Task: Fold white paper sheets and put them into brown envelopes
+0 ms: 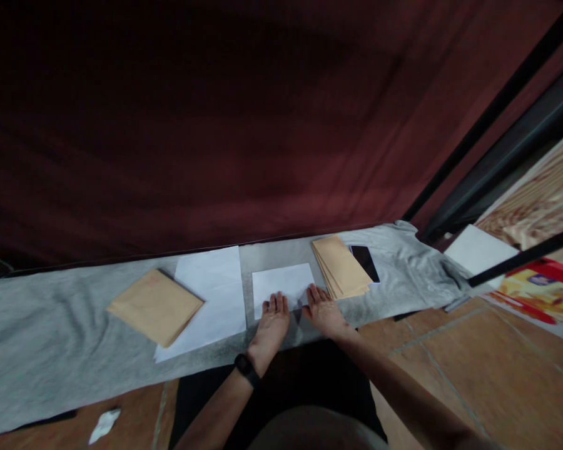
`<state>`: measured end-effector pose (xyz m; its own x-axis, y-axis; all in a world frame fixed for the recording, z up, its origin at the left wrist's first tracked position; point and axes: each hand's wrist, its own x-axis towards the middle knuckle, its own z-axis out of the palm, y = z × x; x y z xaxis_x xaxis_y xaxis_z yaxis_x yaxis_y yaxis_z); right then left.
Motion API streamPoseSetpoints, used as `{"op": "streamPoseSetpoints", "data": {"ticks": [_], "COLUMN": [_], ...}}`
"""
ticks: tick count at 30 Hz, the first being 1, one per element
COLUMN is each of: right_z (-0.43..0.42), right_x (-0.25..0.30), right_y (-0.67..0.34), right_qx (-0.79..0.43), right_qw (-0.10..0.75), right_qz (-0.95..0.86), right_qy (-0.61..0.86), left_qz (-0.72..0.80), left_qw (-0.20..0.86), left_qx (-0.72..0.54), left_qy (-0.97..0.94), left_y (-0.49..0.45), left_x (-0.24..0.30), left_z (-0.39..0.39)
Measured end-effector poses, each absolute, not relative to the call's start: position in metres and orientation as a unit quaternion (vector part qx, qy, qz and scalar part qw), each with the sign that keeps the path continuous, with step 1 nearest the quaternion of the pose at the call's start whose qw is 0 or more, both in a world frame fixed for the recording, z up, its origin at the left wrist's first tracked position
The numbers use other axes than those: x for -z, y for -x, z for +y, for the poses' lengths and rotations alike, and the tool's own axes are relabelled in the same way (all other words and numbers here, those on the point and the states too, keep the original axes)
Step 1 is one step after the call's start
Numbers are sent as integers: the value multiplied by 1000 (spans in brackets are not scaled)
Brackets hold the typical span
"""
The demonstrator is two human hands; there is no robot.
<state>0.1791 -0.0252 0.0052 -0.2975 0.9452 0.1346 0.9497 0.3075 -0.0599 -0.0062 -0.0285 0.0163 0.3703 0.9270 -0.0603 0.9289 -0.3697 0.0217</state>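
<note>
A small white sheet (281, 281) lies flat on the cloth-covered bench (51, 331), in front of the person. The left hand (274, 319) lies over its near edge, palm down, the fingers stretched out and gripping nothing. The right hand (326, 312) is at the sheet's near right corner, its fingers also extended and spread a little; whether the fingertips press on the paper or the cloth, I cannot tell. A dark wristband (247, 369) circles the left wrist.

Just to the right of the sheet is a fanned stack of brown envelopes (341, 265), with a phone (366, 262) beside it. To the left lies larger white paper (213, 300), and another brown stack (154, 307) rests at an angle partly on top of it. A dark red curtain (244, 144) hangs behind. On the tiled floor (497, 387) lies a crumpled white scrap (104, 426); a red and yellow package (544, 290) is at the far right.
</note>
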Motion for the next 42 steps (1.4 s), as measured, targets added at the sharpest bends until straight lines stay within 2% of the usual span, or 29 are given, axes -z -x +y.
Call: {"op": "streamPoseSetpoints", "data": {"ticks": [5,14,21,25,28,34,38,42], "right_z": [-15,-11,-5,12,26,53,60,41], "right_x": [-16,-14,-59,-100,-133,-176,-159,-105], "right_y": [-189,-195,-212,-223,-224,-203,-185,-167], "right_qx": [16,20,19,32,40,26,-8,-79], "right_qw": [30,37,78,134,238,334,367,310], "right_qz": [-832,-840,-848,-837,-815,-789,-788,-816], "right_qy": [554,540,523,529,527,515,494,482], "left_qz": [555,569,588,636,669,636,608,620], "left_qw": [10,-20,9,50,92,261,411,419], "left_qx": [16,-13,-58,-116,-141,-309,-387,-392], "left_qy": [-831,-822,-807,-762,-724,-657,-559,-535], "left_y": [0,-2,17,25,25,20,22,25], "left_x": [-22,-24,-45,-73,-90,-88,-58,-29], "left_z": [-32,-39,-32,-28,-30,-31,-25,-22]}}
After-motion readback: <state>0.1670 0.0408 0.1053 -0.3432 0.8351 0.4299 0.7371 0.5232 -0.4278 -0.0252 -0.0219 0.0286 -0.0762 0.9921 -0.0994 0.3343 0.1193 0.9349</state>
